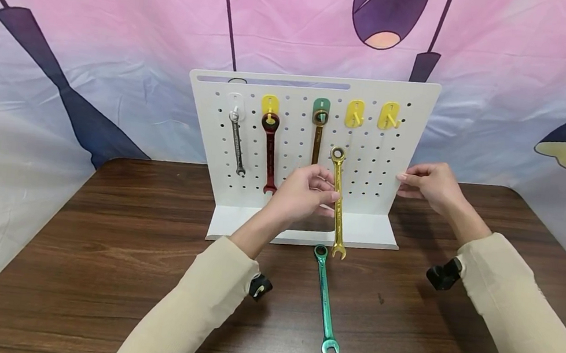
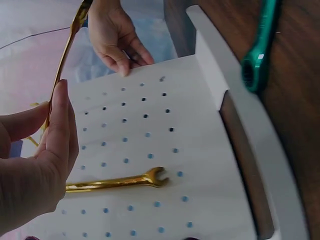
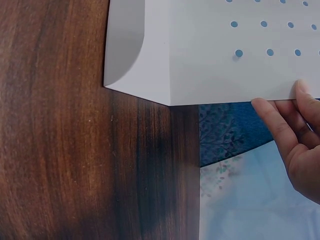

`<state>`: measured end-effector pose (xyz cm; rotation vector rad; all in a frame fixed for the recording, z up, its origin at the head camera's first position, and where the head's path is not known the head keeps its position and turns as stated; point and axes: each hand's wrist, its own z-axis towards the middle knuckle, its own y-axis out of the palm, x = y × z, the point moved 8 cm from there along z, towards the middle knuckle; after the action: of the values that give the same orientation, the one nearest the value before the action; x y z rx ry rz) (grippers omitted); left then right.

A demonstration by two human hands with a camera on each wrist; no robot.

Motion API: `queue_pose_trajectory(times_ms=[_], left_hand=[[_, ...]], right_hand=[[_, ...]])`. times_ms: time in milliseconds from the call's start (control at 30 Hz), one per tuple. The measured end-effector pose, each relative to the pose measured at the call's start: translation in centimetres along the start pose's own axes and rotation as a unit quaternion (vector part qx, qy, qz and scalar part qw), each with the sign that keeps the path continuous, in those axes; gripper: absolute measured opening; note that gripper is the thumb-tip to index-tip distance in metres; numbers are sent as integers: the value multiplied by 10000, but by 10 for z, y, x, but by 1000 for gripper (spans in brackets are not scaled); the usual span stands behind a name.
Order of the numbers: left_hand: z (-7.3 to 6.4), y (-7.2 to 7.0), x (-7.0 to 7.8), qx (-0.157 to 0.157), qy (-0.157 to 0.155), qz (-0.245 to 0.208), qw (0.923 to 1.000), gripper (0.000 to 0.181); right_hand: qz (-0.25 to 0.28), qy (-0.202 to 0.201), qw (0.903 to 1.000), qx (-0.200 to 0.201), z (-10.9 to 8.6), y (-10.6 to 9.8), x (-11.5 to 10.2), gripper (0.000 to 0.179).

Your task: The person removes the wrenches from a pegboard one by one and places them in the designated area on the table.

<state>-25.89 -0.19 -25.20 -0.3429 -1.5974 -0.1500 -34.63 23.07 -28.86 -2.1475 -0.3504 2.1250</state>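
My left hand (image 1: 302, 195) pinches a gold wrench (image 1: 339, 215) between thumb and fingers near its middle, ring end up and open end down, in front of a white pegboard (image 1: 363, 208). In the left wrist view the held wrench rises past the fingertips (image 2: 61, 89). My right hand (image 1: 433, 185) pinches the board's right edge, thumb at the front face (image 3: 301, 89) in the right wrist view. Below the board a green wrench (image 1: 324, 298) lies on the table, its ring end toward the board.
On the board's hooks hang a small silver wrench (image 1: 237, 143), a dark red wrench (image 1: 270, 154) and a bronze-gold wrench (image 1: 317, 142). Two yellow hooks (image 1: 355, 115) at the right carry nothing. The board's base (image 1: 371, 233) stands on a dark wooden table (image 1: 122, 251), with a printed cloth (image 1: 121, 36) behind.
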Motion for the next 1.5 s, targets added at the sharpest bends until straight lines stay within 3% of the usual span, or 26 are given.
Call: queue_pose_trajectory(times_ms=[233,733,967,1500], left_hand=[[-4,-7,-29,-76,-388,-52,9992,18],[-16,-21,-77,-272,-763,-297,9963,15],[-23,-23,-89,-372,-1068,-199,9934,15],[-29,-17,-105,-677,-1322,-139,9888,14]], right_hand=[[-48,43,10000,-16,1,1,0,15],[-223,-5,9998,-12,2,0,-1,23],[-244,-41,9997,-20,2,1,-1,25],[-183,-19,9998,24,1,0,-1,16]])
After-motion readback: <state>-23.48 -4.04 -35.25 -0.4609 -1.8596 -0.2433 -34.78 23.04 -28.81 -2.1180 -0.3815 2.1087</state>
